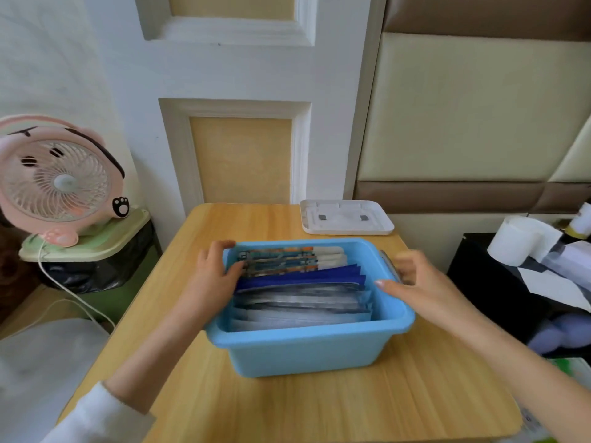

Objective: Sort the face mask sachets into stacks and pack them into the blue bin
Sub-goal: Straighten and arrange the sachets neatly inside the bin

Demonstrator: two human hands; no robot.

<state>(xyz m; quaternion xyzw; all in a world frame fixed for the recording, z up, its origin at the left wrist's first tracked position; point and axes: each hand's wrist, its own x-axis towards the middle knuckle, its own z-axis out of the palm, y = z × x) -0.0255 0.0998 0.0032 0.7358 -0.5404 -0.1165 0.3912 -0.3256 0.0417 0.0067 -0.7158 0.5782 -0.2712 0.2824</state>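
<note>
As sachets [300, 292] fill bin [307, 350]: packing seems done.
Left grip [214, 270]: clasps bin, 9 o'clock.
Right grip [412, 279]: 3 o'clock, blurred, cannot tell.

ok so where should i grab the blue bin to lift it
Probably under the flared rim of the blue bin at its left and right ends, one hand from each side: the lip juts out there, the walls taper, and sachets fill it.
</note>
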